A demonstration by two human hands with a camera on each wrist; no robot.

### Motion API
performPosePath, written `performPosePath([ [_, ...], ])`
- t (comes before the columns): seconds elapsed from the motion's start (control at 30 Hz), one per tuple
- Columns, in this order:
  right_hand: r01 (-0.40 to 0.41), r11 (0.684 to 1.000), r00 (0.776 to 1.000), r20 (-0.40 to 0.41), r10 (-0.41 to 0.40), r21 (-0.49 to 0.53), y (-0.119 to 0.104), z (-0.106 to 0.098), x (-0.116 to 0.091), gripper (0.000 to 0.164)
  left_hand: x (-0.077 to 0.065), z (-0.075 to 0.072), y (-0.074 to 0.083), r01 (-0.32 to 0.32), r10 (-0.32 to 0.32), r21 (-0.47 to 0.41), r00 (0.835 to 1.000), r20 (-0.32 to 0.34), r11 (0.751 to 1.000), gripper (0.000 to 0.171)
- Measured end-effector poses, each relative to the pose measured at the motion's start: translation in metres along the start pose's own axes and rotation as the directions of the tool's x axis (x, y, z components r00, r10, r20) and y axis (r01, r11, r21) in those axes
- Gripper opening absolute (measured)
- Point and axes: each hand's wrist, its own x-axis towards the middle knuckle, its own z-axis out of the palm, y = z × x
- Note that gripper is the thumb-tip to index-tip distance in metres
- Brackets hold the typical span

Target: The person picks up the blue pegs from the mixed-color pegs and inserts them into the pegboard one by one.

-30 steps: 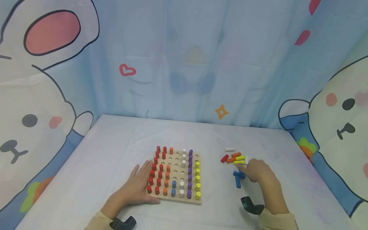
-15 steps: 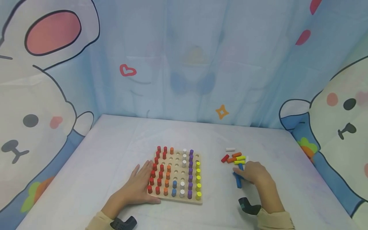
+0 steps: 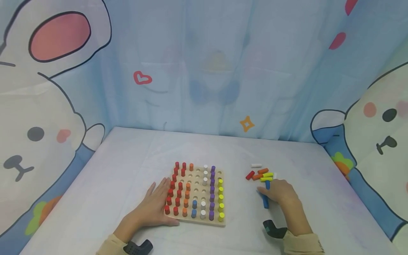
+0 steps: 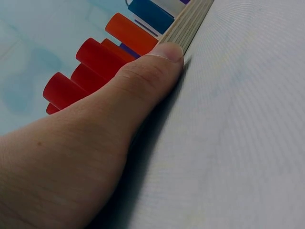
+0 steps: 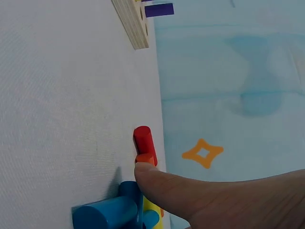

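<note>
A wooden pegboard (image 3: 199, 220) bears rows of upright red, orange, blue, white, purple and yellow pegs. My left hand (image 3: 153, 207) rests along its left side, fingers extended, thumb against the front edge; the left wrist view shows the thumb (image 4: 143, 76) right at the board's edge. To the right of the board, my right hand (image 3: 282, 193) is low over a few loose blue pegs (image 3: 266, 202). Its thumb (image 5: 167, 188) lies close beside the blue pegs (image 5: 105, 212) in the right wrist view. The other fingers are hidden, so I cannot tell whether they pinch a peg.
Beyond the right hand lie loose pegs: a red one (image 3: 250, 175), a white one (image 3: 256, 165), orange ones (image 3: 263, 170) and yellow ones (image 3: 266, 179). A white cloth (image 3: 140, 152) covers the table, with a printed blue curtain (image 3: 204, 117) behind it.
My right hand has shifted slightly left and closer in, from beside the yellow pegs onto the blue ones, which its thumb now partly covers. The left hand stays at the board.
</note>
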Motion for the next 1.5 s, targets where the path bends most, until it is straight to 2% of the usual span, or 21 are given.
performPosePath([
  [0.1, -0.009, 0.999, 1.000, 0.005, 0.008, 0.031, 0.000, 0.001, 0.000, 0.066, 0.000, 0.000, 0.000, -0.005, 0.005, -0.003, 1.000, -0.002, 1.000, 0.131],
  [0.37, 0.041, 0.999, 0.999, 0.028, -0.041, 0.000, 0.005, 0.002, 0.002, 0.054, 0.000, 0.001, -0.001, -0.012, 0.012, -0.010, 1.000, -0.004, 1.000, 0.131],
  [0.83, 0.067, 0.998, 0.996, 0.061, -0.069, 0.019, 0.005, -0.005, -0.002, 0.058, 0.000, 0.001, -0.001, -0.014, 0.014, -0.006, 1.000, -0.010, 1.000, 0.132],
  [1.5, 0.097, 0.989, 0.992, 0.076, -0.105, 0.109, 0.013, -0.009, 0.001, 0.050, 0.001, 0.002, -0.002, -0.003, 0.003, 0.016, 1.000, -0.012, 1.000, 0.131],
])
